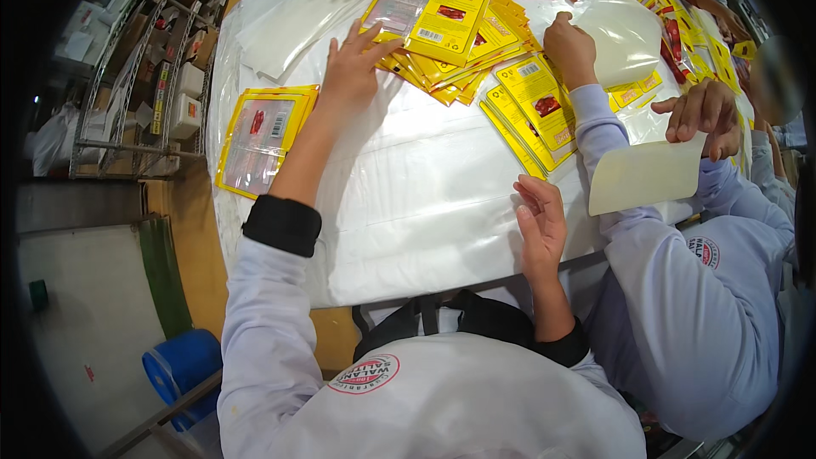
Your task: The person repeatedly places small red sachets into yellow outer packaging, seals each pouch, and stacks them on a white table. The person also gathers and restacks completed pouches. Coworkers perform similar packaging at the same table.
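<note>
My left hand [357, 64], fingers spread, reaches to the left edge of a large heap of yellow printed plastic pouches [452, 19]; its fingertips touch or rest over the top pouch, and whether they pinch it cannot be told. Left of my forearm lies a small stack of yellow pouches with clear windows [255, 140]. My right hand [542, 223] is raised near the table's front edge, its fingers loosely curled and apart, with nothing in it. Just beyond it, a fanned stack of yellow pouches [535, 108] lies on the white plastic-covered table [408, 217].
A co-worker at the right holds a pale sheet [644, 175] in one hand; their other hand is beside a larger translucent sheet [618, 32]. Clear plastic sheets [287, 25] lie at the back left. Wire shelving [140, 76] and a blue drum [185, 370] stand at the left.
</note>
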The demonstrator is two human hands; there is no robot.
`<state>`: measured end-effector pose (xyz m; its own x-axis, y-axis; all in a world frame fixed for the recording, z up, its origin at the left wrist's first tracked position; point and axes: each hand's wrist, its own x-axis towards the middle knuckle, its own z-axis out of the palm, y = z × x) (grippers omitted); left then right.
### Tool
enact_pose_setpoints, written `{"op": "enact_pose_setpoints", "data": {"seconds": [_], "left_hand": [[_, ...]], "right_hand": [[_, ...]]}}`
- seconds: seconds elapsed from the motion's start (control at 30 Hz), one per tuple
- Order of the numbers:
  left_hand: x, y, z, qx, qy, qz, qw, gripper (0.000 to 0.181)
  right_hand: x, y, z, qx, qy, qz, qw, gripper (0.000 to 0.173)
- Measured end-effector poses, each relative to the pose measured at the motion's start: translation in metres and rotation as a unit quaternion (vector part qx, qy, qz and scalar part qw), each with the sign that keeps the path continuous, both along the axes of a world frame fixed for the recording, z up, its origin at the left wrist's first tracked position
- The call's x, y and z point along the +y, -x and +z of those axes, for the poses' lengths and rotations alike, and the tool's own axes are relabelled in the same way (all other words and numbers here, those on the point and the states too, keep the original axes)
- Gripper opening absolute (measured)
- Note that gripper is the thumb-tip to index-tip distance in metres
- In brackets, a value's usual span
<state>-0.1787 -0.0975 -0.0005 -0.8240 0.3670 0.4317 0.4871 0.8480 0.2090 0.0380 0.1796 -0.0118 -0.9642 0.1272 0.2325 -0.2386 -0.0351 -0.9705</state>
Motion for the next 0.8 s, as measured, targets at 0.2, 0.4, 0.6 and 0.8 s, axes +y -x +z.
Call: {"op": "enact_pose_setpoints", "data": {"seconds": [0.2, 0.4, 0.6, 0.8], "left_hand": [[-0.114, -0.128, 0.032, -0.023, 0.169, 0.195, 0.966, 0.04], [-0.025, -0.21, 0.013, -0.107, 0.044, 0.101, 0.988, 0.033], [0.053, -0.122, 0.035, -0.048, -0.182, -0.018, 0.982, 0.034], [0.088, 0.008, 0.003, -0.039, 0.04, 0.123, 0.991, 0.049]], "right_hand": [[-0.003, 0.0, 0.003, 0.014, -0.064, -0.001, 0.998, 0.031], [-0.024, 0.009, 0.016, 0.084, -0.307, 0.095, 0.943, 0.036], [-0.038, 0.009, 0.013, 0.108, -0.568, 0.139, 0.804, 0.044], [-0.037, 0.008, 0.015, 0.097, -0.554, 0.147, 0.814, 0.045]]}}
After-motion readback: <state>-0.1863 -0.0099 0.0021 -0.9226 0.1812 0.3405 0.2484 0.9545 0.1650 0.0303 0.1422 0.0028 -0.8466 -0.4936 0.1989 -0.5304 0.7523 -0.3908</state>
